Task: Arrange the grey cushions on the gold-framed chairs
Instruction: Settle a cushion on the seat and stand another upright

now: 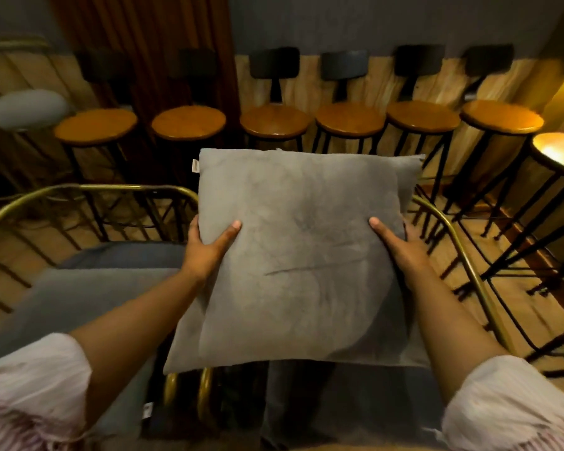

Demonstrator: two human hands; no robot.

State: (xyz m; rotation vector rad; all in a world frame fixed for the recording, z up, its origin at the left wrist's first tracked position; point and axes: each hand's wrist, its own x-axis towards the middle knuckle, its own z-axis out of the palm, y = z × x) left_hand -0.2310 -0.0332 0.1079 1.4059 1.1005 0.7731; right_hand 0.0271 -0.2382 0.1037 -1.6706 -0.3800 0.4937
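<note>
A: Grip status?

B: The grey cushion [302, 255] is clamped at both side edges. The left hand [209, 245] is closed on the 9 o'clock edge, thumb laid across the front face, fingers hidden behind. The right hand [399, 244] is closed likewise on the 3 o'clock edge.

A: Cushion position?

B: It is held in the air, face tilted toward the camera, above the gap between two gold-framed chairs. The left chair [88, 190] lies at 9 o'clock, with its grey seat pad [88, 288] visible. Of the right chair, only the gold rail [463, 255] is seen at 3 o'clock. Whether the cushion's lower edge touches anything cannot be told.

A: Surroundings?

B: A row of wooden stools [275, 120] is noted at 12 o'clock, against the wall.

A: Risks?

B: Judged only: if released here, the cushion may drop between the frames. The soft fill may slump in an edge-only hold, so a crooked landing against a rail is possible.
</note>
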